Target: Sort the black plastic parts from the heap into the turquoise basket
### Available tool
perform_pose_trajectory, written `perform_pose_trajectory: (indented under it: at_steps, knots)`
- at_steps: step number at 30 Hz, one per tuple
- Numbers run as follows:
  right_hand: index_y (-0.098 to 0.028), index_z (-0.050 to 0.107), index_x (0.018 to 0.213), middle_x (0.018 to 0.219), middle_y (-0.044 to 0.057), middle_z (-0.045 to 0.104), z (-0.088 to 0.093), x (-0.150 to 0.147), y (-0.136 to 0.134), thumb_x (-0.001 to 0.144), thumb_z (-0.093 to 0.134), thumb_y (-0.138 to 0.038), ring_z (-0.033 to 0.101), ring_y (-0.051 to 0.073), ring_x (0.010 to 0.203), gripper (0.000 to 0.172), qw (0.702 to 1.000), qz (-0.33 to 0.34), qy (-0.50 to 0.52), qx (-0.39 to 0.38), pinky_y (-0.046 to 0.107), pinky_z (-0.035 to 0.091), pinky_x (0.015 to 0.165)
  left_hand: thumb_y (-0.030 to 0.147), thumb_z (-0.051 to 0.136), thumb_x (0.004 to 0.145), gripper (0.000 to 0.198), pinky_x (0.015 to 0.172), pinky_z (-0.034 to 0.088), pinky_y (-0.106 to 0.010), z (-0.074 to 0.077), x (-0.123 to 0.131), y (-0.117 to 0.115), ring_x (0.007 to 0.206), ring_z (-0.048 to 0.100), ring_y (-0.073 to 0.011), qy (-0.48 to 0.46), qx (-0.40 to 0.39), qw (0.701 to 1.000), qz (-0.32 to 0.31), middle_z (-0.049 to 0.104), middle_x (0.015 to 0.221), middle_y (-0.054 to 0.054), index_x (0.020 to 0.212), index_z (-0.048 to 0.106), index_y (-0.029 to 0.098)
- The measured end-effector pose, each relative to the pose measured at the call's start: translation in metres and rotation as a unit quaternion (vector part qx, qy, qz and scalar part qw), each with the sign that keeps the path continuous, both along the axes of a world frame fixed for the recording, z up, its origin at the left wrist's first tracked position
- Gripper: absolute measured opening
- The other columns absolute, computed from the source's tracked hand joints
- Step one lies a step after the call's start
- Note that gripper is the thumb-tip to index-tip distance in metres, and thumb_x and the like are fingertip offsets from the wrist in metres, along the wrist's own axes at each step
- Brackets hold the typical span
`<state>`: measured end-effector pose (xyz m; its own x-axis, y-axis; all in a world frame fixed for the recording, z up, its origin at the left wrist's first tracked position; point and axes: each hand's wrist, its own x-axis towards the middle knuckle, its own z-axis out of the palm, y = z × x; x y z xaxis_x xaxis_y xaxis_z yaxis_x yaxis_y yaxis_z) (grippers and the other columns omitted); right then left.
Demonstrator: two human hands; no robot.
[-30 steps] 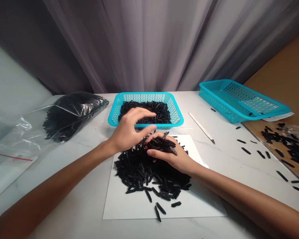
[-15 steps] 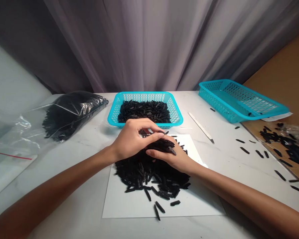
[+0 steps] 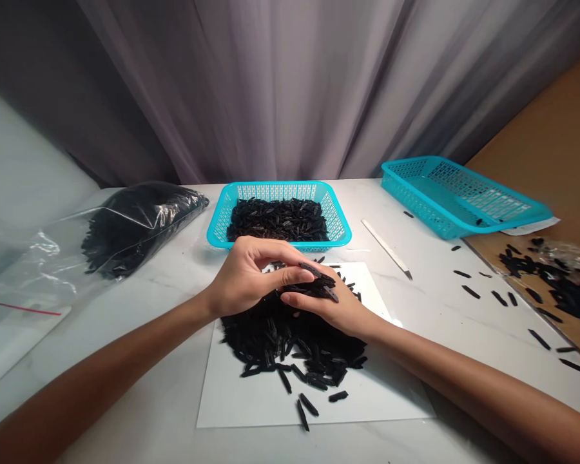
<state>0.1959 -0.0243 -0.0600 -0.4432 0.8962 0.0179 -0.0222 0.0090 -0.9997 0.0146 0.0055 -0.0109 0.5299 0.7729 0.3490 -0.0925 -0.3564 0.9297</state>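
Bunch of slim black strips (image 3: 325, 287), overlapping at mixed angles, in right hand (image 3: 342, 304), left hand (image 3: 245, 278) touching; loose heap of similar strips (image 3: 275, 340) beneath, on white sheet (image 3: 251, 406).

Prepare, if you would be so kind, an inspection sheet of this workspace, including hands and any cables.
Surface: white marbled table, bearing a flat white rectangular sheet.
Things being handled: loose pile of thin black pieces on the sheet; turquoise perforated plastic basket behind it, holding more.
Clutter: clear plastic bag of black pieces at left; slim white dark-tipped tool and scattered black pieces at right.
Left hand: fingers at the right hand's bunch; grip unclear.
Right hand: holding a bunch of black pieces.
Cables: nothing seen.
Surroundings: grey fabric curtain behind; second turquoise perforated basket and brown upright panel at right.
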Motion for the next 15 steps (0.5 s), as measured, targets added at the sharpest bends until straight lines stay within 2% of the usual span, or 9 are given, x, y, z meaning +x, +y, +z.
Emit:
perform_pose_trajectory:
  at_steps: [10, 15]
  knots:
    - [-0.022, 0.060, 0.087, 0.080, -0.004, 0.053, -0.0075, 0.0008, -0.0003, 0.081, 0.080, -0.028, 0.056, 0.013, 0.068, 0.021, 1.000, -0.001, 0.012, -0.001, 0.027, 0.056, 0.061, 0.018, 0.071, 0.089, 0.013, 0.079, 0.060, -0.027, 0.0027, -0.0002, -0.0048, 0.087, 0.074, -0.0163, -0.022, -0.015, 0.998, -0.054, 0.080, 0.100, -0.007, 0.099, 0.080, 0.021]
    - [-0.022, 0.061, 0.089, 0.083, -0.002, 0.055, -0.0068, 0.0011, -0.0004, 0.081, 0.080, -0.031, 0.058, 0.014, 0.071, 0.022, 1.000, -0.004, 0.000, 0.004, 0.028, 0.056, 0.062, 0.020, 0.075, 0.086, 0.012, 0.074, 0.057, -0.030, 0.0029, -0.0009, -0.0040, 0.079, 0.072, -0.0171, 0.002, 0.034, 0.999, -0.021, 0.079, 0.090, -0.006, 0.096, 0.081, 0.022]
